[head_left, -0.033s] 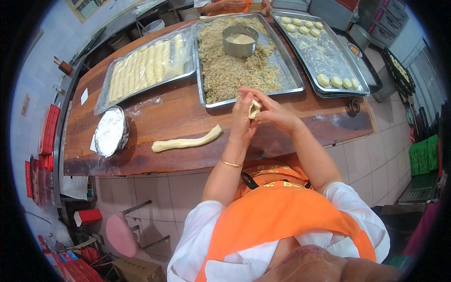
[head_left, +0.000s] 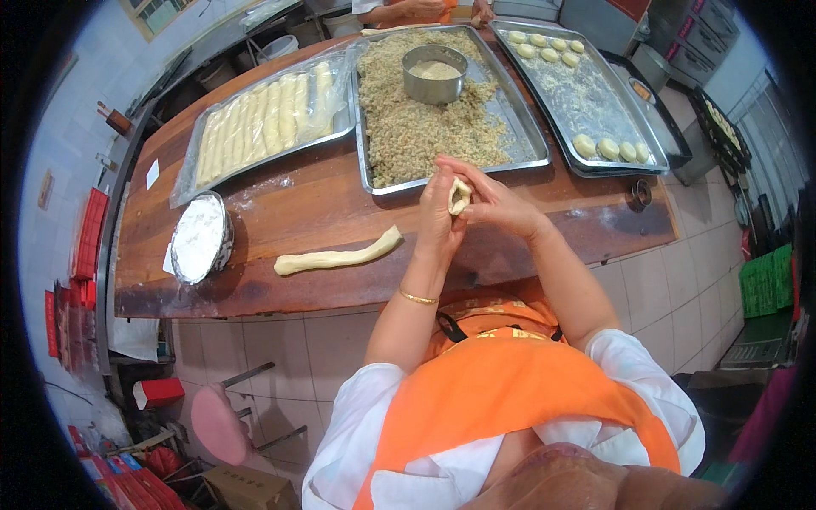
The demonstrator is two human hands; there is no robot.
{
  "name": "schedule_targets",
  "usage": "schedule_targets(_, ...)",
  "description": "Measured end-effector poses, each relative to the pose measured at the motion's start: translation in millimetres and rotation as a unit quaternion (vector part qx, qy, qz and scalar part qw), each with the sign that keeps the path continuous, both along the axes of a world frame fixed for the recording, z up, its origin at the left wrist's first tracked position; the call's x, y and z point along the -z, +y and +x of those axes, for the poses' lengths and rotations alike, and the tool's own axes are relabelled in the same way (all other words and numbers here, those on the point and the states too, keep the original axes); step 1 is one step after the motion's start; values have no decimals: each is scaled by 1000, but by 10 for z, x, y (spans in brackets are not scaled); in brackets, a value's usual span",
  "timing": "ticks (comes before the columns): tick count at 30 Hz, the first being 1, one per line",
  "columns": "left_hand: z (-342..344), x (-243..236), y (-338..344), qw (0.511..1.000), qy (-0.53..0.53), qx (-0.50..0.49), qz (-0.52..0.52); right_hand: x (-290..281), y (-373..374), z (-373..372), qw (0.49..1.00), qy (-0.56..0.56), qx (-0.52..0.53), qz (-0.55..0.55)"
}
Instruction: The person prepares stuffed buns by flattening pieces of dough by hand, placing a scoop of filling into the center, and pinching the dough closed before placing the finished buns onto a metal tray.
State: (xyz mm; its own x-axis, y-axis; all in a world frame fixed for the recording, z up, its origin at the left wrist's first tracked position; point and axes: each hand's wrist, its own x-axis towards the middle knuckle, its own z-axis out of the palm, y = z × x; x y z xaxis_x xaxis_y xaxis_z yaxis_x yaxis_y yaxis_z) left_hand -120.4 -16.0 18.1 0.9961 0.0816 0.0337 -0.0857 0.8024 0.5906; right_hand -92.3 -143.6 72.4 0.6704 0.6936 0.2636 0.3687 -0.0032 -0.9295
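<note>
Both hands are cupped round a small piece of dough (head_left: 460,196) with an opening in its top and a darker inside. My left hand (head_left: 439,202) wraps it from the left, and my right hand (head_left: 501,204) closes on it from the right, fingertips reaching over. Just beyond my hands lies a metal tray (head_left: 371,177) of crumbly, brownish-green filling (head_left: 425,140), with a metal ring (head_left: 435,89) standing in it. A length of rolled dough (head_left: 340,255) rests on the table left of my wrists.
On the wooden table (head_left: 255,293), a bowl of white flour (head_left: 198,238) stands at left. Behind it, a tray holds dough ropes (head_left: 270,119) under plastic. The right tray (head_left: 595,106) carries round filled dough pieces (head_left: 609,149). Small ring cutters (head_left: 641,195) sit nearby. Another person's hand (head_left: 482,14) is at the far edge.
The opening in the dough has turned slightly and shows more of its dark inside. My fingers have shifted a little around it; the rest stays in place.
</note>
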Motion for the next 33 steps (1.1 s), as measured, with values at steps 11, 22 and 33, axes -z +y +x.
schedule_targets(11,-168,-167,-305,997,19,79,10,188,-22,16,956,-252,149,-12)
schedule_targets(22,-239,-229,-443,997,17,73,26,-111,-151,-85,961,-241,134,-34)
schedule_targets(33,-215,-5,-301,979,-60,163,105,-81,-184,-10,969,-197,148,32)
